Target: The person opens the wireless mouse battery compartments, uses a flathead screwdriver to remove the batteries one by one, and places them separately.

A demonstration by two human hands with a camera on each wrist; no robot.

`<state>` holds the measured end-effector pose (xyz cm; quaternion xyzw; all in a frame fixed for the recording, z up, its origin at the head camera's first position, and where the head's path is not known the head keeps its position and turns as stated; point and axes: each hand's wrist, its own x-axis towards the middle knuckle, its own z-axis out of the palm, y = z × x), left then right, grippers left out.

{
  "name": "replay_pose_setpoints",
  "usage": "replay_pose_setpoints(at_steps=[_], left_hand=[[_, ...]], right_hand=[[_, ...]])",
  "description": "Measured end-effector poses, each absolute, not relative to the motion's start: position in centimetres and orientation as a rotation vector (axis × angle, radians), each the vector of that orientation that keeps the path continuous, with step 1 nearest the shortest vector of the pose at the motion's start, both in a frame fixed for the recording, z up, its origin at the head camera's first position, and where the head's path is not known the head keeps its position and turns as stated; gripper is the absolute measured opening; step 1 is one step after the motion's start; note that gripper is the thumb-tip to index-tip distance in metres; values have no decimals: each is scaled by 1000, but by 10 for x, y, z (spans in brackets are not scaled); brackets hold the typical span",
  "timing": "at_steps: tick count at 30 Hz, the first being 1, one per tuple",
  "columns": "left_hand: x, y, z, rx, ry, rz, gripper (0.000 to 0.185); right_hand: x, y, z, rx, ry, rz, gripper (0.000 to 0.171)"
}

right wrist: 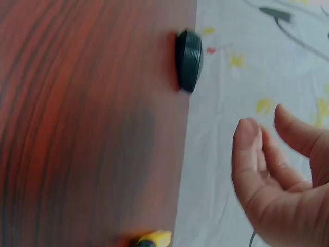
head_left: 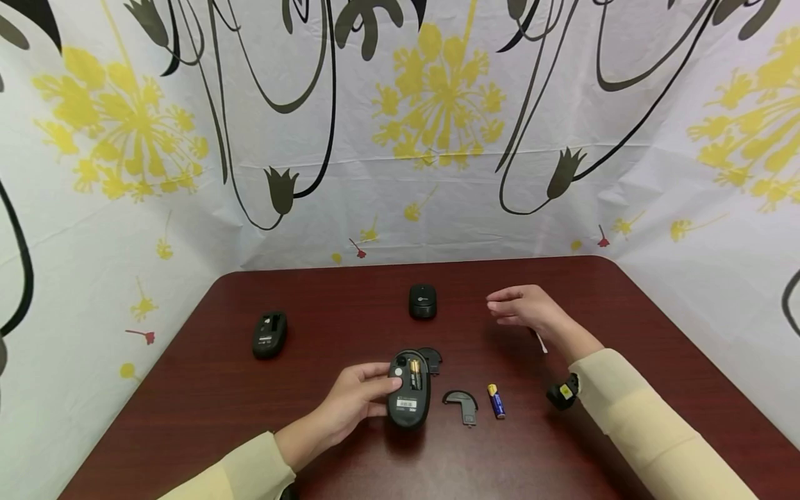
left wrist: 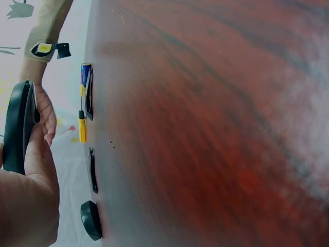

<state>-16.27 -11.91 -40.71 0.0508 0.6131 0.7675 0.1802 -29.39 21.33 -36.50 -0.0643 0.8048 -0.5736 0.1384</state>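
The left hand [head_left: 350, 406] grips an upturned black mouse [head_left: 409, 390] by its side, thumb and fingers curled round the shell, near the front middle of the dark red table [head_left: 219, 389]. The mouse lies on its back with the battery bay open, and one gold-topped battery [head_left: 415, 373] sits inside. In the left wrist view the same mouse [left wrist: 18, 126] shows edge-on against the palm.

Judging by its look, the mouse is a light, hard plastic shell, smooth and a little slippery on its curved back, so it would rock on the table if not steadied. The flanks, where the hand already holds it, seem the best place to take hold, leaving the bay free.

Just right of the mouse lies a curved black cover [head_left: 461, 405], thin and likely easy to snap at its tab. Right of that lies a loose blue battery [head_left: 496, 401], small, stiff and apt to roll. A second cover piece [head_left: 431, 360] touches the mouse's far right edge.

The right hand [head_left: 525, 309] hovers above the table, beyond and right of the mouse, fingers loosely spread and holding nothing; the right wrist view confirms the relaxed fingers [right wrist: 257, 159].

A second mouse [head_left: 422, 301] sits beyond the held one, and a third [head_left: 270, 334], also upturned, lies well to its left.
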Motion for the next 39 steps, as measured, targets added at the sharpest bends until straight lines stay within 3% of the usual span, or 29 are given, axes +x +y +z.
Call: replay_pose_setpoints(at_steps=[29, 39], left_hand=[[-162, -117, -407, 136, 1724, 2139, 50], [-161, -116, -408, 153, 1710, 2126, 48]], right_hand=[[-249, 134, -359, -1101, 2091, -1399, 25], [-246, 125, -361, -1231, 2098, -1331, 20]])
